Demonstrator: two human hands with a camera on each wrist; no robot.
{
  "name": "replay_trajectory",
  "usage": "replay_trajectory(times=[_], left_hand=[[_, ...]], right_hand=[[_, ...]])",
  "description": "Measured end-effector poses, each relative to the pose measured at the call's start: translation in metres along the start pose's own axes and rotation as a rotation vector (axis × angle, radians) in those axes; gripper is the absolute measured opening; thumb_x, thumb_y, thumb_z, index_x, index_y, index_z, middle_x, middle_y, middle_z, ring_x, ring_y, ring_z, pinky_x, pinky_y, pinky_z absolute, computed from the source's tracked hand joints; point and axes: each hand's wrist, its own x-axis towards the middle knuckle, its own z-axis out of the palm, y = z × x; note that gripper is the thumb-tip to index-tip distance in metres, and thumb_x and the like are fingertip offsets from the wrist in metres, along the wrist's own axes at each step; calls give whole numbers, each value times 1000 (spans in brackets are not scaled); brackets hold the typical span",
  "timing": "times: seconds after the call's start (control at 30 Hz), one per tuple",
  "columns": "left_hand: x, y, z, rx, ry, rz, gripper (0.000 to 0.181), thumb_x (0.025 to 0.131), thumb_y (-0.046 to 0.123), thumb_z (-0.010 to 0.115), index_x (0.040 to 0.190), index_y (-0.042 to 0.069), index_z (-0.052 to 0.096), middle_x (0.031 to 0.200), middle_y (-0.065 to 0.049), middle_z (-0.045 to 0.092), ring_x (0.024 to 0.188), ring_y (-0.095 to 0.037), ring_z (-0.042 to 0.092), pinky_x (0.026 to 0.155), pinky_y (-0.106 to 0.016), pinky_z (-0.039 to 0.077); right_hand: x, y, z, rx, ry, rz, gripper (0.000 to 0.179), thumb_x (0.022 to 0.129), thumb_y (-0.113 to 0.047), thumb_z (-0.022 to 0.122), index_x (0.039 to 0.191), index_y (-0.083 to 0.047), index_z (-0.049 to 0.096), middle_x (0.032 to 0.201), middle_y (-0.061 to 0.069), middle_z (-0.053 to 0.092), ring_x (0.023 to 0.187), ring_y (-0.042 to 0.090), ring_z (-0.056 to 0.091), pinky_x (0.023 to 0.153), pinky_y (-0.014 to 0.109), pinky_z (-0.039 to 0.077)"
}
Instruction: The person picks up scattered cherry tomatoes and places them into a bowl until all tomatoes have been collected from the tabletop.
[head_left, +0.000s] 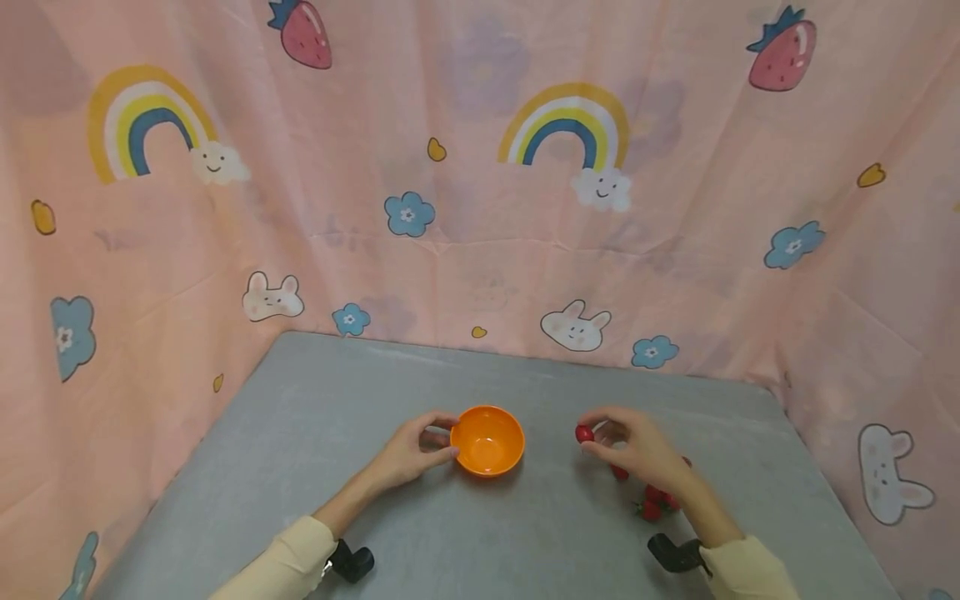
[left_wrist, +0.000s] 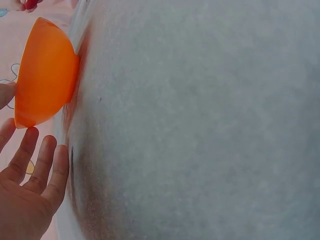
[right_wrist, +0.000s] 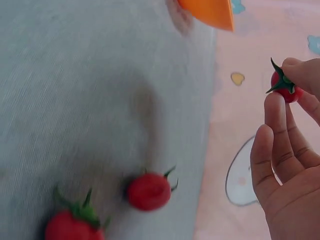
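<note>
One grey tabletop (head_left: pixel 330 392), near edge cut off, spans the lower frame. The left hand (head_left: pixel 411 452), fingers extended, touches the orange bowl (head_left: pixel 487 454) at lower centre; across some room, the right hand (head_left: pixel 637 446) pinches a red tomato (head_left: pixel 584 433), partly hiding other tomatoes (head_left: pixel 650 510), lower right.

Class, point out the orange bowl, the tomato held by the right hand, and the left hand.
Orange bowl (left_wrist: pixel 47 75): left wrist view, on its outer wall.
Held tomato (head_left: pixel 584 433): head view, on its red skin.
Left hand (head_left: pixel 408 452): head view, on the middle of the hand.
</note>
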Motion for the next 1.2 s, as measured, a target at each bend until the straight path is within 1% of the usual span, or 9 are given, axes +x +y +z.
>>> replay_trajectory(times=[0.13, 0.27, 0.4, 0.57, 0.73, 0.83, 0.97, 1.2], left_hand=[[0, -1, 0, 0, 9, 21, 41, 94, 14, 76, 131, 6, 61, 127, -12, 62, 103, -26, 67, 84, -33, 57], [0, 0, 0, 13, 8, 16, 41, 94, 16, 76, 131, 7, 61, 127, -11, 62, 103, -26, 67, 84, -33, 57], [0, 2, 0, 14, 4, -1, 41, 94, 17, 76, 132, 8, 61, 128, -9, 62, 104, -24, 66, 85, -32, 56], [-1, 2, -1, 0, 5, -1, 41, 94, 15, 76, 131, 7, 61, 127, -10, 62, 103, -24, 66, 85, -32, 56], [-2, 2, -2, 3, 1, -5, 41, 94, 14, 76, 131, 7, 60, 127, -10, 62, 103, -25, 66, 86, -33, 56], [-2, 1, -2, 11, 1, -8, 40, 95, 16, 76, 131, 8, 60, 127, -10, 62, 104, -24, 66, 86, -33, 56], [-1, 1, -1, 17, 3, -6, 40, 95, 17, 76, 131, 9, 61, 126, -9, 62, 104, -24, 66, 87, -34, 56], [-2, 1, -1, 7, -1, -1, 40, 95, 15, 76, 131, 7, 60, 126, -10, 62, 103, -23, 66, 86, -32, 56]], right_hand=[[8, -4, 9, 14, -12, 15, 26, 88, -11, 82, 112, -12, 72, 104, -2, 69, 85, 16, 65, 78, 32, 57], [14, -8, 15, 36, -34, 23, 27, 88, -13, 82, 113, -13, 72, 106, -2, 69, 86, 17, 65, 78, 32, 57], [21, -13, 22, 47, -60, 12, 28, 90, -15, 81, 115, -11, 71, 107, -2, 69, 87, 18, 64, 80, 32, 56], [30, -21, 31, 50, -72, -14, 29, 88, -10, 81, 115, -11, 71, 107, -3, 69, 88, 18, 64, 82, 32, 57], [37, -26, 39, 62, -101, -40, 31, 88, -9, 81, 117, -12, 71, 109, -3, 69, 89, 18, 64, 83, 31, 56], [41, -27, 43, 77, -122, -49, 30, 89, -8, 80, 117, -13, 71, 110, -3, 68, 90, 19, 64, 83, 31, 56], [45, -27, 47, 103, -150, -62, 30, 90, -9, 80, 118, -10, 70, 112, -2, 68, 91, 19, 64, 84, 31, 56], [50, -30, 54, 128, -191, -77, 32, 91, -12, 79, 121, -8, 70, 113, -2, 67, 92, 19, 65, 84, 32, 56]])
